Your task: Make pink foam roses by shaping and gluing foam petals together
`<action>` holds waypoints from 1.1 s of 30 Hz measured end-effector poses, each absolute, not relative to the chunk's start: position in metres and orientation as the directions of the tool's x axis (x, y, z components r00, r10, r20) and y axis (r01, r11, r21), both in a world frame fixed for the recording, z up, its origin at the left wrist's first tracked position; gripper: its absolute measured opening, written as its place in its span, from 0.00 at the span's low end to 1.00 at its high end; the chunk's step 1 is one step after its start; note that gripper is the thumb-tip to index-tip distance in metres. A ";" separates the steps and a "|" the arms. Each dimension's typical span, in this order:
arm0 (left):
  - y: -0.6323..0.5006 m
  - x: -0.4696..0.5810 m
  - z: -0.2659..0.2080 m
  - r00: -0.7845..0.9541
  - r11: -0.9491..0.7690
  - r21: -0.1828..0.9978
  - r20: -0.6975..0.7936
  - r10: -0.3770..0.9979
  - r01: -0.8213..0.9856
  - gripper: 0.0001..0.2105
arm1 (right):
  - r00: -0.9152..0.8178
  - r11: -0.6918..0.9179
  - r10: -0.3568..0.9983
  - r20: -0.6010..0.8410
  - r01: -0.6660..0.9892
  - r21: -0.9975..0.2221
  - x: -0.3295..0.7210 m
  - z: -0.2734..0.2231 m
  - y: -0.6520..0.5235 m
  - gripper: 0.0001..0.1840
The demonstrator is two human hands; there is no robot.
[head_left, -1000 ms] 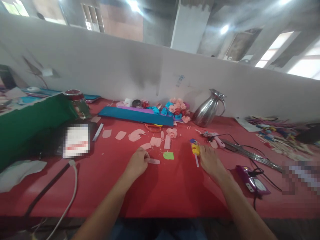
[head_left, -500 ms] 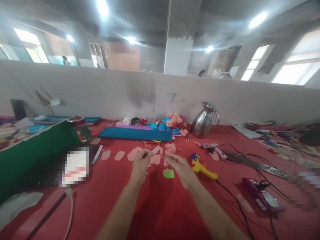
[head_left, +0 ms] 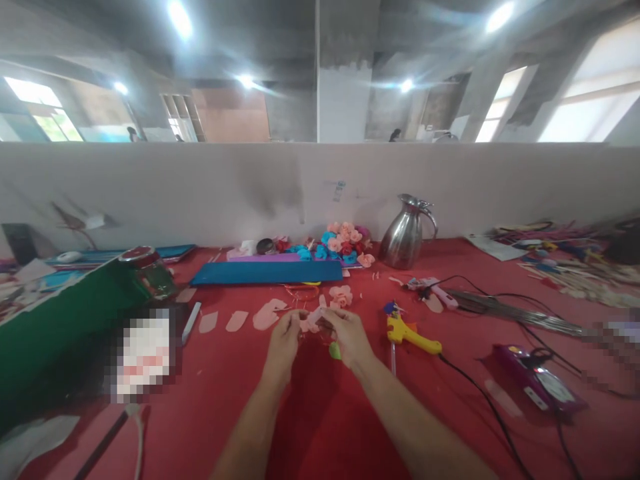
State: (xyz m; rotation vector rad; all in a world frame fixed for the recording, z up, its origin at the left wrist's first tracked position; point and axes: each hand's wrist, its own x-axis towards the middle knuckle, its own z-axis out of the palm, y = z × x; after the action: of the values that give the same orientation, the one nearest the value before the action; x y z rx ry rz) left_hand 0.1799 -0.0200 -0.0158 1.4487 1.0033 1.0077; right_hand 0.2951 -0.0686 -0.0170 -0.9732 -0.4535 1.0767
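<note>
Between my two hands is a light pink paper petal (head_left: 313, 320). The fingertips of my left hand (head_left: 284, 339) are pinched at its left edge. At its right side, the thumb and fingers of my right hand (head_left: 349, 335) are closed on it. A green paper leaf (head_left: 335, 351) lies beside my right hand, partly covered. Left of the hands, several loose petals lie on the red table, among them one petal (head_left: 237, 321) and a larger overlapping group (head_left: 266, 315). A pink paper rose (head_left: 341, 295) sits just beyond my fingers. To the right rests a yellow glue gun (head_left: 414, 337).
A blue paper stack (head_left: 267, 272) lies behind the hands, with finished paper flowers (head_left: 347, 240) beside a steel jug (head_left: 406, 233). Wires (head_left: 515, 312) and a purple power strip (head_left: 537, 380) are at right. A green divider (head_left: 65, 313) and jar (head_left: 150, 273) stand left.
My right hand, whose fingers were stretched out, has moved left and closed on the pink petal. Both hands are now together at it. The view has shifted slightly.
</note>
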 end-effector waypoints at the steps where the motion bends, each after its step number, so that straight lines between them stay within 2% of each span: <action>1: -0.020 0.179 -0.015 0.277 -0.132 0.988 0.105 0.955 0.079 0.14 | 0.441 0.128 0.884 -0.154 -0.545 -0.829 0.297 -0.017 -0.070 0.16; 4: -0.020 0.174 -0.011 0.294 -0.175 0.981 0.144 0.945 0.082 0.14 | 0.454 0.116 0.869 -0.196 -0.573 -0.811 0.304 -0.016 -0.072 0.14; 10: -0.027 0.172 -0.009 0.451 -0.015 0.999 0.027 0.892 -0.029 0.21 | 0.421 0.079 0.885 -0.198 -0.555 -0.828 0.306 -0.014 -0.074 0.14; 18: -0.030 0.176 -0.014 0.496 0.014 1.000 -0.023 0.868 0.022 0.12 | 0.381 0.066 0.903 -0.196 -0.576 -0.815 0.303 -0.008 -0.078 0.14; 33: -0.029 0.178 -0.019 0.504 0.028 0.999 -0.016 0.864 -0.016 0.10 | 0.402 0.084 0.902 -0.161 -0.527 -0.846 0.303 -0.009 -0.078 0.11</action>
State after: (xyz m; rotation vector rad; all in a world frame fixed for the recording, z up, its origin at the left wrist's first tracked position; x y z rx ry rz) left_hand 0.1776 -0.0286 -0.0189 1.3815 0.8084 0.8082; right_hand 0.3029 -0.0777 -0.0093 -0.9989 -0.4626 1.1239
